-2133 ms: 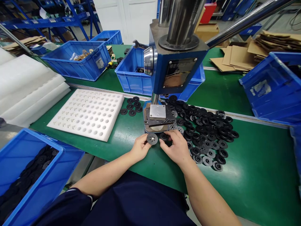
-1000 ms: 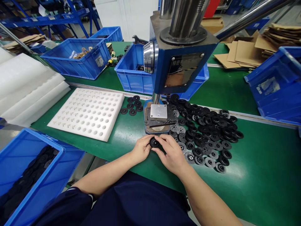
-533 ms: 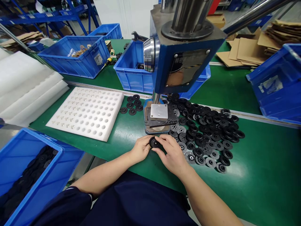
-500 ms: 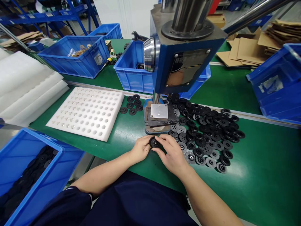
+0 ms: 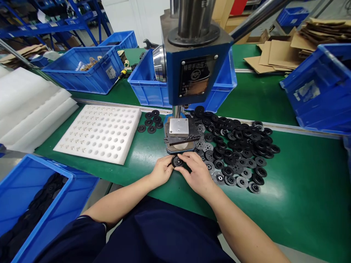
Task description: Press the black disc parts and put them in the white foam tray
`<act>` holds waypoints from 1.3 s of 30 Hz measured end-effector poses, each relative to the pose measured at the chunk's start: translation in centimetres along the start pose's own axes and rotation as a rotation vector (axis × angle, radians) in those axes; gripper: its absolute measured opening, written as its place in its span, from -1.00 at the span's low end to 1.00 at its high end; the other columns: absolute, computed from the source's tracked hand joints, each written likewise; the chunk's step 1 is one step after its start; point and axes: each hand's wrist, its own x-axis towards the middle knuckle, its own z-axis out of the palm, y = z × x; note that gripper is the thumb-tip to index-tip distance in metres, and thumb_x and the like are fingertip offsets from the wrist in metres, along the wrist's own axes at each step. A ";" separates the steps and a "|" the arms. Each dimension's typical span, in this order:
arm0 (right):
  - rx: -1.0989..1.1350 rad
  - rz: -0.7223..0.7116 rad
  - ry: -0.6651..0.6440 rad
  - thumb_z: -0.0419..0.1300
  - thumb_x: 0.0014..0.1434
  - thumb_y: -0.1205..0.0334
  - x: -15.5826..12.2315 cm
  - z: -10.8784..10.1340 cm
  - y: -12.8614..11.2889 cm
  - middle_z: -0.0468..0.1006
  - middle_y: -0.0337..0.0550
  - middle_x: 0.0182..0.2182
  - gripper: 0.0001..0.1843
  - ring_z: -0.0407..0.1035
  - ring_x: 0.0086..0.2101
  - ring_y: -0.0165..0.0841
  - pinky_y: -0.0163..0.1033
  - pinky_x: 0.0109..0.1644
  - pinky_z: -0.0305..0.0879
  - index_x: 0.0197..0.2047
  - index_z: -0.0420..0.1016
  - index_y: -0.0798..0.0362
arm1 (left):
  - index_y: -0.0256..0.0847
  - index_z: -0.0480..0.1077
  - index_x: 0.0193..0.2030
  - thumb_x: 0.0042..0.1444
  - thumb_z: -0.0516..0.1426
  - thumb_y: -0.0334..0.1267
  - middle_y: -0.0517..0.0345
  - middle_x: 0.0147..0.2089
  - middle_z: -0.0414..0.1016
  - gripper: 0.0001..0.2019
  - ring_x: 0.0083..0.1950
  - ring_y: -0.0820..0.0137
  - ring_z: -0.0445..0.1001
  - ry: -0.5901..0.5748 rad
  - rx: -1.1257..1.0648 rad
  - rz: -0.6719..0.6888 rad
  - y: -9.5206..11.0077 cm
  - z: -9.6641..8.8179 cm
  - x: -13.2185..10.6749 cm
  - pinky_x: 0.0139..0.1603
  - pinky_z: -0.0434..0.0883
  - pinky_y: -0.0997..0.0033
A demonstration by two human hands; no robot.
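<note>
My left hand (image 5: 161, 171) and my right hand (image 5: 195, 173) meet just in front of the press, both pinching one black round disc (image 5: 177, 161) between their fingertips. The disc is held just above the green bench (image 5: 296, 190). Right behind it stands the blue hand press (image 5: 195, 73), with a metal block and toothed fixture (image 5: 179, 133) at its base. A large pile of similar black discs (image 5: 238, 149) lies to the right of my right hand.
A white foam tray with holes (image 5: 100, 132) lies at left, a few black discs (image 5: 150, 121) beside it. Blue bins stand at near left (image 5: 30, 204), behind the press (image 5: 148, 86), far left (image 5: 85, 69) and right (image 5: 318, 91). Cardboard is stacked at the back right (image 5: 276, 54).
My right hand picked a second black piece from the pile's edge and brought it onto the disc in my left hand; both hands now hold it together. The view shifted slightly.
</note>
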 end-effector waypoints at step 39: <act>0.015 0.105 0.164 0.08 0.34 0.11 1.7 -0.7 2.8 0.58 -0.11 -0.44 -0.70 0.46 -0.44 -0.35 -0.25 -0.33 0.42 -0.23 0.57 0.09 | -0.32 0.52 -0.23 -0.11 0.38 -0.08 0.05 -0.25 0.63 -0.62 -0.20 0.28 0.59 0.050 -0.201 -0.120 11.5 -9.9 13.3 -0.10 0.52 0.27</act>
